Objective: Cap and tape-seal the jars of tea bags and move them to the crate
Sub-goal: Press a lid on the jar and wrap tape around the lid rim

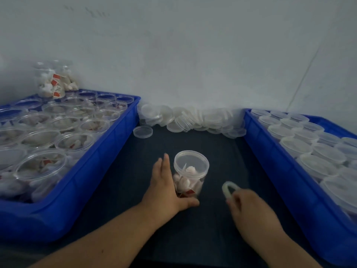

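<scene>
Two bare forearms (108, 238) are stretching in from the bottom of the frame over a dark cloth-covered bench (193, 144). At lower centre the left grip (164, 187) is bracing a clear round plastic jar of tea bags (191, 171). Its fingers are lying straight along the jar's left side and the thumb is reaching across its foot, an open hand rather than a clasp, seemingly to stop the jar sliding or turning. The jar is standing upright on the bench with a clear lid already sitting on it. Just to its right, and apart from it, the right grip (249, 206) is pinching a whitish ring-shaped roll of tape (229, 187). The roll is blurred and apparently heading in to seal the lid's seam. At left, a blue plastic crate (108, 151) is holding open jars of tea bags within easy reach. At right, a second blue plastic crate (270, 151) is holding rows of lidded jars and is likely the destination. At centre, a heap of clear round lids (193, 118) is lying against the wall, handy for capping.
</scene>
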`<state>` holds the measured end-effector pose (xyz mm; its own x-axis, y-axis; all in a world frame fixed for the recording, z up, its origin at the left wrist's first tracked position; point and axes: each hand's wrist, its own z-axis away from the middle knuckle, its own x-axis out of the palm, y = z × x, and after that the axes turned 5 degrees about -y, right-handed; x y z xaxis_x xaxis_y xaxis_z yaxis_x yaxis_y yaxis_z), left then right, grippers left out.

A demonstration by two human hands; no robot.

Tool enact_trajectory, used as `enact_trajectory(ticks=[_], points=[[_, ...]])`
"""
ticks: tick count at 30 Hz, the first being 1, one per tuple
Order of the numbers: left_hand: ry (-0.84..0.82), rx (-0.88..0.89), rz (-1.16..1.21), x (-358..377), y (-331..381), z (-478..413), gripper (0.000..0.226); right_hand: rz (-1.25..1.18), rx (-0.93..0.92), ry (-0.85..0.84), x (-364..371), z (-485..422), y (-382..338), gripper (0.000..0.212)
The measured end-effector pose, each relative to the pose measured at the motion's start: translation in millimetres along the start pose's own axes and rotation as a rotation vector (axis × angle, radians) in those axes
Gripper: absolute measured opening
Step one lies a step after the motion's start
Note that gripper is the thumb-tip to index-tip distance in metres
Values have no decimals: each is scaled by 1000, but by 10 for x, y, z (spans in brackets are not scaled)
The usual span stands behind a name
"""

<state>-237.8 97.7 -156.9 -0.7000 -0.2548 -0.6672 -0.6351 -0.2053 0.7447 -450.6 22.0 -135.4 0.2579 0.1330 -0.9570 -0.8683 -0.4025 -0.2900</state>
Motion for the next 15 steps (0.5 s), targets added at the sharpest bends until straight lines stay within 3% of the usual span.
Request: enact_trajectory(ticks=[2,4,6,9,15], points=[[156,100,-5,-118,121,120,132,-183,-7,155,-162,111,-6,23],[285,318,-53,-255,291,284,105,-271,-139,274,-306,256,-74,16],[271,470,-65,-373,469,430,74,-312,-292,337,-426,406,-200,20],[187,531,14,-449,655,586,52,-314,-467,397,-508,590,-365,18],[348,597,-44,-404,695,722,37,-284,-555,412,-496,708,-427,17]])
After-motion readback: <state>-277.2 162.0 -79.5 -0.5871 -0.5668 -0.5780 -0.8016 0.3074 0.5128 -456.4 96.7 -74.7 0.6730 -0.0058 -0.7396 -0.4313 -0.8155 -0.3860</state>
